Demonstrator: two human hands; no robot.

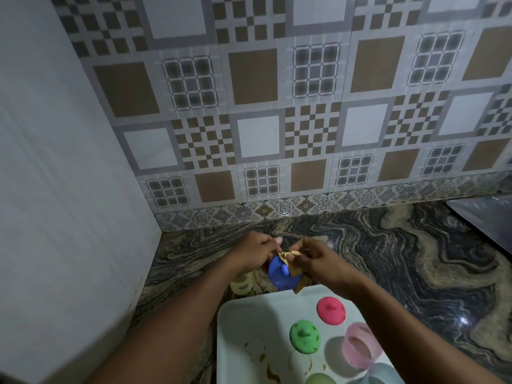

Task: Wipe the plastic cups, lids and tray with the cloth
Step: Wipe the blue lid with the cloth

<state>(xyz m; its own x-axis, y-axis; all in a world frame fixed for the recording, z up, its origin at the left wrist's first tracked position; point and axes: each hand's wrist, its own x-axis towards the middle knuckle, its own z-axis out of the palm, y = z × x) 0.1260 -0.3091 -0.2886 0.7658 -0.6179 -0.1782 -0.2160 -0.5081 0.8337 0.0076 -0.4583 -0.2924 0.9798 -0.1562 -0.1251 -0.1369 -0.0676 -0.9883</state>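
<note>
A wall of brown, grey and white patterned tiles [277,106] and a plain white panel [69,189] at the left are seen behind a dark, swirl-veined stone worktop [388,259]. A white rectangular plastic tray [249,322] is set on the worktop at the near edge of the view. Above the tray's far edge, a round blue plastic lid [281,275] with a small knob is held clear of the worktop between both hands. The left hand [253,254] is curled round the lid's left side, its grip closed on the lid. The grip of the right hand [318,261] is closed in a pinch on a folded tan cloth [291,254], which is pressed against the lid's upper right side and hangs down beside it. On the tray, a translucent pink plastic cup [360,346] is placed near the right rim, with a round green plastic lid [304,336] just to its left and a round pink plastic lid [331,310] farther back, both knob up. A pale yellow plastic cup [243,284] is stood on the worktop just beyond the tray's far left corner, partly hidden by the left forearm. The tray's floor is marked with small brown stains [270,370].
</note>
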